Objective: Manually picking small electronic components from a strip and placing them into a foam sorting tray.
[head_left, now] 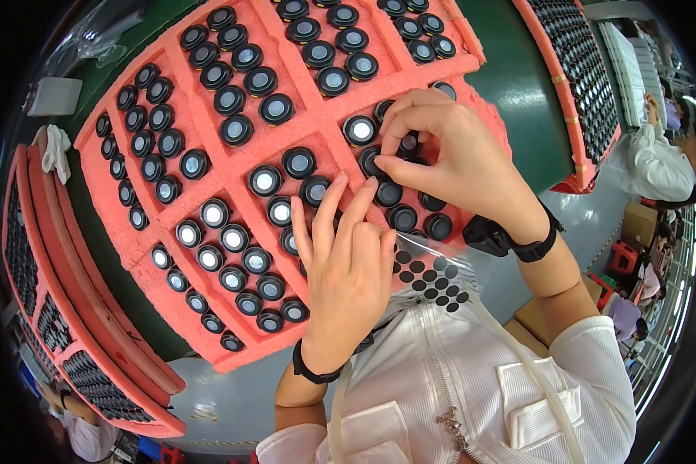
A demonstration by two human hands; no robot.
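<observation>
Black round parts with silver centres [264, 180] sit in rows in the pink foam tray [274, 152] before me. My right hand [458, 151] is over its right near compartment, thumb and index finger pinched close together at a black round part [370, 161]. Whatever lies between those fingertips is too small to make out. Several parts near this hand show dark tops, such as one part [438, 226]. My left hand [349, 271] reaches over the neighbouring compartment with some fingers extended. Its thumb side grips a clear sheet with black round stickers [433, 278], which hangs over the tray's near edge.
A second loaded pink tray [576, 85] stands at the far right, and stacked pink trays [93, 309] stand at the left. On the green table [518, 100] lie a white box [56, 96] and clear plastic [93, 39]. Another person [661, 162] sits at the right.
</observation>
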